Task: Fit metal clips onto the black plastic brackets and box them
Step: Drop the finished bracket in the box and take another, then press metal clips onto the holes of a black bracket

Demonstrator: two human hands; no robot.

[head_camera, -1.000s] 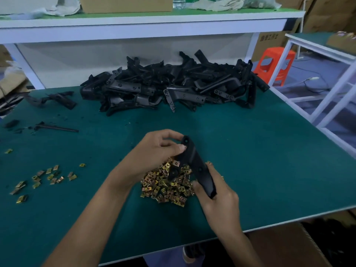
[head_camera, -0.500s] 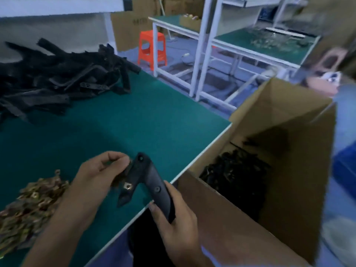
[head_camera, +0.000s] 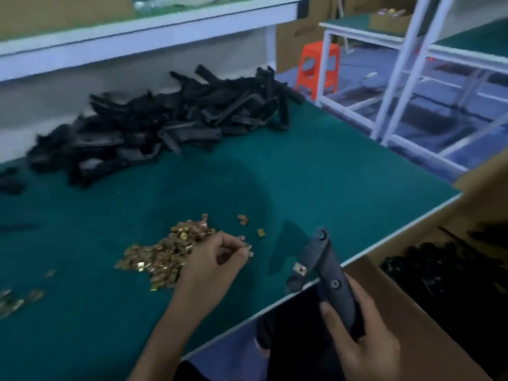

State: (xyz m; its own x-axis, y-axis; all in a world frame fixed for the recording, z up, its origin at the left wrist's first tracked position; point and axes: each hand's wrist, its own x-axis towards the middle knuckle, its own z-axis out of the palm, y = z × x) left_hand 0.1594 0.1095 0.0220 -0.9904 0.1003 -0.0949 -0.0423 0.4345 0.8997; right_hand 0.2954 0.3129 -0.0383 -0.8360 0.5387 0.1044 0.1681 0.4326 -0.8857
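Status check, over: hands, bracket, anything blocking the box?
Left hand pinching a clip at the clip pile. Right hand gripping bracket, one fitted clip on it. Nothing between bracket and box.

The bench (head_camera: 302, 171) wears a dark green mat with a white edge. Over its far side runs a white shelf (head_camera: 143, 37) with a green top, and a brown carton (head_camera: 68, 12) stands on it. Past the bench's far right corner an orange plastic stool (head_camera: 319, 66) stands on the grey-blue floor (head_camera: 354, 92), just in front of stacked cardboard cartons (head_camera: 291, 39). Further right stand white-framed tables (head_camera: 357, 34) with green tops; a small brown box (head_camera: 387, 19) sits on the nearer one.
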